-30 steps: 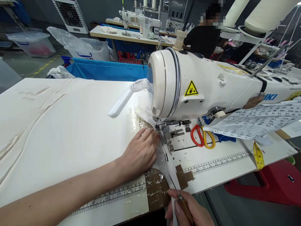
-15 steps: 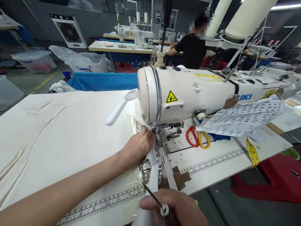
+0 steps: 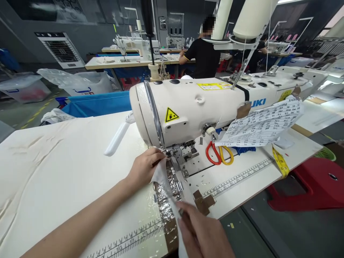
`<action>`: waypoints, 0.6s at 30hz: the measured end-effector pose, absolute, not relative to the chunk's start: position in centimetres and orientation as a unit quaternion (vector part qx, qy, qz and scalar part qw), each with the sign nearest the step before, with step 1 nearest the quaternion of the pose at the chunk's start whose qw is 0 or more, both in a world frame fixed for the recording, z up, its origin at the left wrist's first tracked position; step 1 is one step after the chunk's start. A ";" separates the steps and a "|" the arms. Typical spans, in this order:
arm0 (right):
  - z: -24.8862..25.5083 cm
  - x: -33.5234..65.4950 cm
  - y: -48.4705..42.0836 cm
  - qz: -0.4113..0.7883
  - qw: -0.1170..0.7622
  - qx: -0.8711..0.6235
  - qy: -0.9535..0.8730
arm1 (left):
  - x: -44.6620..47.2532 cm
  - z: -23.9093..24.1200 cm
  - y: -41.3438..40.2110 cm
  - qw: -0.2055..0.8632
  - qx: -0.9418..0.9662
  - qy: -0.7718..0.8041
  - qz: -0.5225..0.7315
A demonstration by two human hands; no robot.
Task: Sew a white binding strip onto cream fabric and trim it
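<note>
At the needle area of the white sewing machine [image 3: 188,111], my left hand [image 3: 145,165] is closed on the upper end of a white fabric strip [image 3: 161,176]. The strip runs down towards me over the taped machine bed [image 3: 167,206]. My right hand [image 3: 205,231] is closed beside the strip's lower part, its fingers around an awl [image 3: 181,212], of which only a small dark bit shows. The fingers also seem to touch the fabric. The needle itself is hidden behind the machine head and my left fingers.
Red and yellow handled scissors [image 3: 213,154] lie under the machine arm. A written paper sheet [image 3: 260,123] hangs from the arm, near a yellow tape measure [image 3: 280,161]. A red stool [image 3: 317,190] stands at right. A co-worker [image 3: 204,53] sits beyond.
The view has shifted, moving the machine leftward in the picture. The awl's shaft, visible before, is now mostly hidden. The strip's upper part is lifted and folded beside my left hand.
</note>
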State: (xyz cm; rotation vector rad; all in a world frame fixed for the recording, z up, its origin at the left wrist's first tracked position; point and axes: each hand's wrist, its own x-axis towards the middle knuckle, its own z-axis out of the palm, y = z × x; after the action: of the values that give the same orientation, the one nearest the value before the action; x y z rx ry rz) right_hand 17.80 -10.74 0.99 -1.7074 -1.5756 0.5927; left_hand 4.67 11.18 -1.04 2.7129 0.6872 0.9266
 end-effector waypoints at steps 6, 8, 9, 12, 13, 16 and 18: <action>0.3 18.9 -7.3 0.074 0.313 -0.706 -0.631 | 4.5 -0.7 11.9 0.169 0.912 0.223 0.299; -0.2 18.8 -6.4 0.034 0.298 -0.701 -0.647 | 4.5 -0.6 12.0 0.178 0.911 0.228 0.294; -0.4 18.8 -6.1 0.019 0.293 -0.699 -0.652 | 4.5 -0.6 12.0 0.184 0.910 0.228 0.293; -1.1 18.7 -5.3 -0.010 0.295 -0.699 -0.652 | 4.4 -0.6 12.1 0.191 0.911 0.224 0.290; -1.2 18.7 -5.1 -0.013 0.296 -0.698 -0.652 | 4.4 -0.7 12.2 0.189 0.911 0.225 0.290; -1.3 18.8 -4.7 -0.013 0.293 -0.700 -0.651 | 4.3 -0.8 12.3 0.185 0.911 0.235 0.283; -1.2 18.9 -4.5 -0.012 0.291 -0.702 -0.650 | 4.3 -0.7 12.3 0.186 0.912 0.239 0.278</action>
State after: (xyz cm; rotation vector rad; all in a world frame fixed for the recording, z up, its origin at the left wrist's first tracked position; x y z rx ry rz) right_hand 18.93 -4.54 -1.21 -1.8705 -1.7333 -0.0309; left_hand 4.31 12.35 -0.75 2.5682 0.6730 0.7837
